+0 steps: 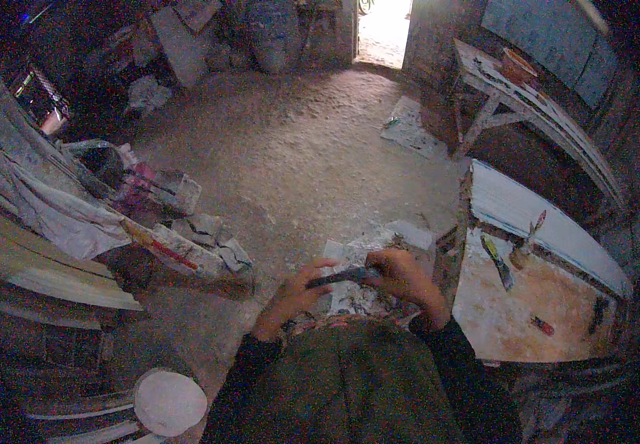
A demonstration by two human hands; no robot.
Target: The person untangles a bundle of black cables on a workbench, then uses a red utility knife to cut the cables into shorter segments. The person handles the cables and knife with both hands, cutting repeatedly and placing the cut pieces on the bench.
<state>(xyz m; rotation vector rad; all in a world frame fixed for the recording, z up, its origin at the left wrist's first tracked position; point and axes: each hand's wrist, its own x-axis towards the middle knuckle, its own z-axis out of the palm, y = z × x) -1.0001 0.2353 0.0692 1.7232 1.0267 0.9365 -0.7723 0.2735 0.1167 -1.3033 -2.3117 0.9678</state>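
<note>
Holding a dark bar (344, 277) level before the waist, a person in dark sleeves works with both bare hands in a dim room. The left hand (299, 287) comes up from the lower edge with its forearm angled inward, back of the hand turned outward, its fingers closed on the bar's left end and one finger reaching above it. The right hand (403, 280) mirrors it from the other side, wrist bent inward and knuckles raised, its fingers pinching the bar's right end; from where I stand, I cannot tell exactly where each thumb presses. The bar spans the gap between the two sets of fingers, its right end slightly higher than its left. Beneath and just beyond the fingertips, pale crumpled sheets (409, 234) lie on the floor (290, 140). To the right of the right fingers stands a stained worktable (571, 303), bearing a tool with a yellow handle (492, 251), a small red object (542, 325) and, at its far side, a long white panel (534, 214). Well apart from the left fingers, on their left, a whitish cloth (61, 211) drapes over a cluttered bench, while a round white seat (170, 403) sits lower, nearer the person's body. Far ahead of both hands, daylight fills an open doorway (384, 33).
</note>
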